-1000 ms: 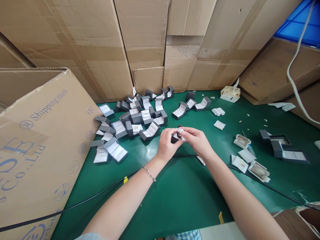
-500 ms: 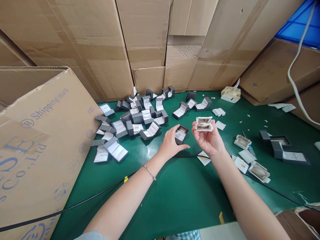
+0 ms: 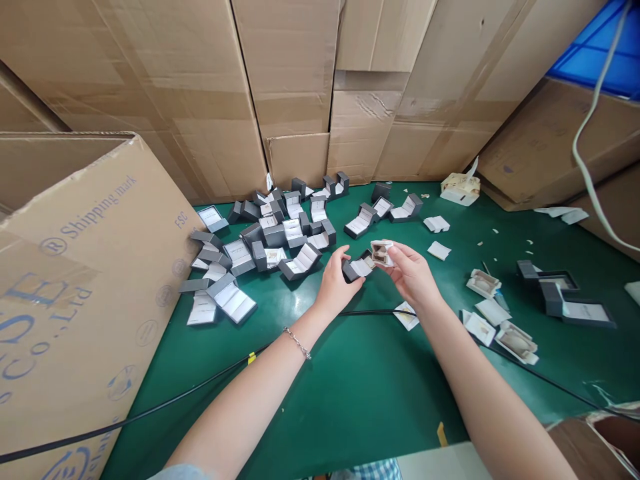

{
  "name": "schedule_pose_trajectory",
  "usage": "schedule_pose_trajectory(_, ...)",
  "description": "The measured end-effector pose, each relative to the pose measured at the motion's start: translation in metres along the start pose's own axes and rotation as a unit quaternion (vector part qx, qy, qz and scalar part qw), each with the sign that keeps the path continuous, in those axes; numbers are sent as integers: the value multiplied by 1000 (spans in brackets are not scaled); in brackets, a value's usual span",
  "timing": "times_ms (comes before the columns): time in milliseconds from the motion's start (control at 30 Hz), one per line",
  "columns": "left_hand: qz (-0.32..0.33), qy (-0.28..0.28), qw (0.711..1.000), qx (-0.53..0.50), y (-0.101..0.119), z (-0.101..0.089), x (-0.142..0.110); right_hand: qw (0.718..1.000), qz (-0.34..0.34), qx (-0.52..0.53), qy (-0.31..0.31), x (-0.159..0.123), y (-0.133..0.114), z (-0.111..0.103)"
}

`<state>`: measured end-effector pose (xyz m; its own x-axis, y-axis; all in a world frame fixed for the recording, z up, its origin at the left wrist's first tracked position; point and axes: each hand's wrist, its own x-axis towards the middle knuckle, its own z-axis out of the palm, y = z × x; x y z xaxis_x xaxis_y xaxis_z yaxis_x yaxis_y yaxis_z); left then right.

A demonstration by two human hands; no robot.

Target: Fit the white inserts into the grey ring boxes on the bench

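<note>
My left hand (image 3: pixel 333 283) grips a small open grey jewellery box (image 3: pixel 356 267) with a white lining, just above the green table (image 3: pixel 350 393). My right hand (image 3: pixel 413 273) pinches a small white insert pad (image 3: pixel 382 253) and holds it at the box's right edge. A chain bracelet sits on my left wrist. Behind and to the left of my hands lies a heap of several open grey boxes (image 3: pixel 270 237).
A large cardboard carton (image 3: pixel 75 287) marked "Shipping mark" stands at the left. Stacked cartons (image 3: pixel 300 87) wall the back. Loose white inserts (image 3: pixel 500 327) and two bigger grey boxes (image 3: pixel 565 293) lie at the right. A black cable (image 3: pixel 200 387) crosses the table.
One second ago both hands were together on the box. Half a second ago the right hand had lifted the white insert up and away. It is now brought back down to the box.
</note>
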<state>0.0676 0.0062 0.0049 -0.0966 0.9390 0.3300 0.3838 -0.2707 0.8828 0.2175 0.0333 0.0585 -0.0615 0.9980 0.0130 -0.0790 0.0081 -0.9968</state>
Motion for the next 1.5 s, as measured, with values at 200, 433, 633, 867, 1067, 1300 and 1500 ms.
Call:
schedule_pose_trajectory(200,48,7,998,-40,0,1,-1,951,-144,-272,-1,2,13,-6)
schedule_pose_trajectory(433,-16,-23,991,-131,-2,-2,1,857,-258,-439,-79,2,26,-7)
schedule_pose_trajectory(633,-88,-55,984,-143,-6,-1,5,830,-291,-461,-114,-1,30,-3)
schedule_pose_trajectory(867,-102,-63,983,-142,-5,-2,6,803,-324,-491,-98,-4,20,-6)
schedule_pose_trajectory(1067,-132,-88,975,-155,-2,-3,7,718,-326,-599,-141,-7,7,-7)
schedule_pose_trajectory(1300,-108,-97,983,-109,-3,-2,7,707,-293,-618,-181,-11,5,1)
schedule_pose_trajectory(1500,-115,-92,985,-94,0,-4,9,757,-267,-561,-204,-10,11,5)
